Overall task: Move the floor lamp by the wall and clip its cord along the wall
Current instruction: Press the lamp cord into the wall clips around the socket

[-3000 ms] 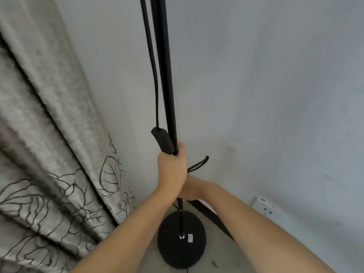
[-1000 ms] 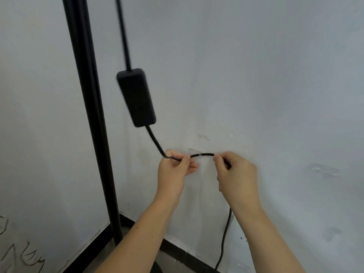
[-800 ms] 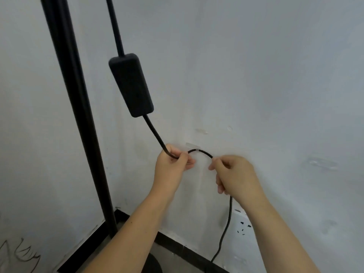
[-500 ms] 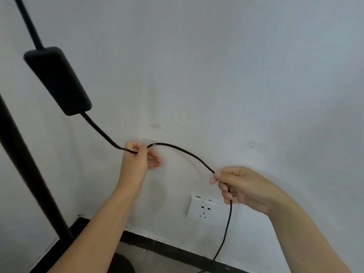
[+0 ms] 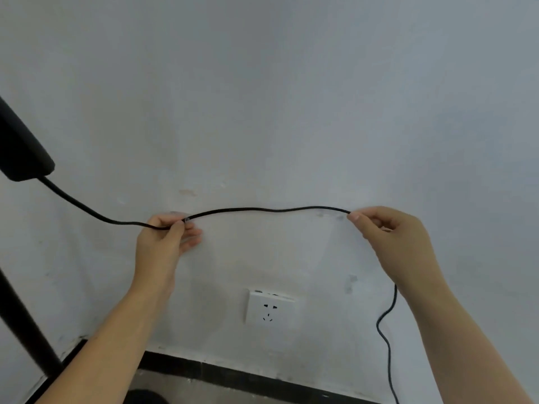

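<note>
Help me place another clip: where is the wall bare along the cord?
Bare white wall lies above the thin black cord, between the left hand and right hand. Below, the white wall socket takes the middle. Left is crowded: the black inline box and lamp pole.

We log a black cord (image 5: 262,209) stretched level along the white wall (image 5: 291,97), our left hand (image 5: 166,237) pinching it at a clear clip (image 5: 186,219), our right hand (image 5: 390,234) pinching it further right. Below: white socket (image 5: 269,307), black skirting (image 5: 248,377). Far left: lamp pole (image 5: 20,322), inline switch box (image 5: 20,153).
</note>
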### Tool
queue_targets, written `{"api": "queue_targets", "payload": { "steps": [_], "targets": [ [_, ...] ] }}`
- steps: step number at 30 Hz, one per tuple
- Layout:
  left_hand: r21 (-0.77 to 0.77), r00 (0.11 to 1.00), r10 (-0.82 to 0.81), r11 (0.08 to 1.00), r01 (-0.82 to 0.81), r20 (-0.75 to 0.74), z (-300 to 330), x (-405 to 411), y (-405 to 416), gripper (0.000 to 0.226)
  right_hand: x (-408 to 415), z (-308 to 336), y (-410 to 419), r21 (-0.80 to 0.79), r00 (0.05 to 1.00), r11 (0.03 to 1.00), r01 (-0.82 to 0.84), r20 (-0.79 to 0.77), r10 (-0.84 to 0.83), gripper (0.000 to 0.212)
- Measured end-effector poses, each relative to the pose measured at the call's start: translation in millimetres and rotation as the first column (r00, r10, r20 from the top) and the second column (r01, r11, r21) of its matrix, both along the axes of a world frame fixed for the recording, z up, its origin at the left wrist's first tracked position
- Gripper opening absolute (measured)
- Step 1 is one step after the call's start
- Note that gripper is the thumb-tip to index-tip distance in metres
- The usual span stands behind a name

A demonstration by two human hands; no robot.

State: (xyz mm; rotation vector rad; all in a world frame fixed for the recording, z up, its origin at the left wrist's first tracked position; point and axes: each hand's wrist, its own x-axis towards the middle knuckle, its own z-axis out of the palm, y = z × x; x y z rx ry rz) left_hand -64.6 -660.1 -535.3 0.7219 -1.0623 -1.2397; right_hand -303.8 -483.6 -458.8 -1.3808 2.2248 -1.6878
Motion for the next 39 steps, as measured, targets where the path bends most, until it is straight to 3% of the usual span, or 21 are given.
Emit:
{"api": "queue_targets", "payload": {
  "steps": [6, 11, 17, 25, 29, 34, 37, 39],
  "targets": [
    [-0.025, 1.0, -0.002, 1.0, 0.003, 0.025, -1, 2, 1, 0.022, -4, -2, -3, 0.174, 0.986, 0.979, -0.102, 0.149, 0.076, 0.018],
    [-0.014, 1.0, -0.004, 1.0, 0.004, 0.031, -2, 1, 0, 0.021, -5, -5, -2, 0.167, 0.943, 0.968, -0.185, 0.307, 0.127, 0.022],
    [0.015, 1.0, 0.02, 1.0, -0.019, -0.012, -2, -5, -1, 0.021, -3, -15, -5, 0.13, 0.987, 0.988, -0.087, 0.143, 0.068, 0.023],
    [0.023, 1.0, 0.025, 0.999, -0.025, -0.011, -3, -6, -2, 0.022, -6, -22, -8, 0.242, 0.975, 0.956, -0.165, 0.187, 0.121, 0.038],
    [0.03, 1.0, 0.022, 0.999, -0.022, -0.009, -3, -6, -2, 0.023, -30, -46, 9, 0.146, 0.829, 0.905, -0.4, 0.48, 0.289, 0.035],
    [0.03, 1.0, 0.029, 0.999, -0.028, -0.011, -2, -7, -1, 0.022, -60, -92, 36, 0.022, 0.578, 0.891, -0.454, 0.769, 0.275, 0.022],
    [0.027, 1.0, 0.018, 0.999, -0.018, -0.009, 0, -8, 0, 0.022, -58, -117, 39, 0.025, 0.536, 0.91, -0.414, 0.814, 0.222, 0.02],
    [0.025, 1.0, 0.013, 1.0, -0.013, -0.007, 0, -7, 1, 0.022, -53, -131, 38, 0.065, 0.582, 0.928, -0.366, 0.794, 0.174, 0.022]
  ]
}}
